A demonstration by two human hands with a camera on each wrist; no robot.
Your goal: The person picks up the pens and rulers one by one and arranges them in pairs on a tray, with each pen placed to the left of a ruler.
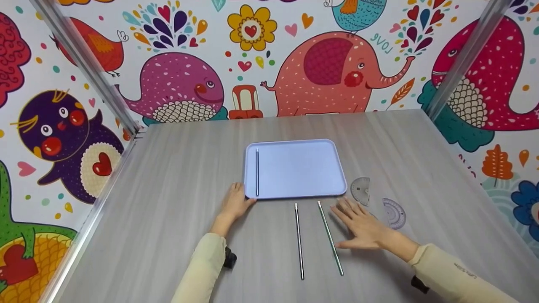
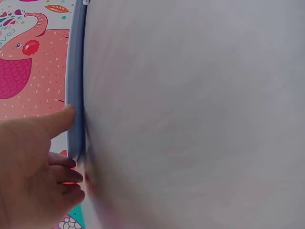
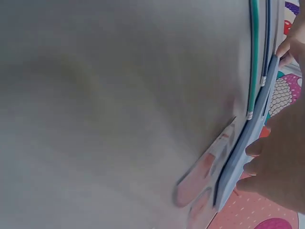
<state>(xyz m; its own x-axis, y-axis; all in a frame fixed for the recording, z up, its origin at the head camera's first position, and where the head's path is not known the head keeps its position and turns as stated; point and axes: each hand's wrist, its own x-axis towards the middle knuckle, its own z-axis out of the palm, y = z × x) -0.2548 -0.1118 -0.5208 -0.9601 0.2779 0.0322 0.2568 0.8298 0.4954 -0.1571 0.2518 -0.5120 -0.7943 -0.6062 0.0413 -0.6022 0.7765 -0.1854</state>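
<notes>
Holding one corner of the tray (image 1: 297,170), minding what could roll

On the tabletop (image 1: 181,168) we have the tray, with one dark pencil (image 1: 257,172) lying along its left end. Our left hand (image 1: 235,204) grips the near left corner, thumb on the near wall and fingers curled round the side. Our right hand (image 1: 362,227) is spread wide, holding nothing; we cannot tell whether its fingertips touch the tray. In front lie a second pencil (image 1: 299,242) and a green pencil (image 1: 330,238), a grey protractor (image 1: 362,184) and a lilac protractor (image 1: 397,213) off to the right. As we judge it, pulling the tray nearer could push both loose pencils askew, and raising only the held corner could set the dark pencil rolling
</notes>
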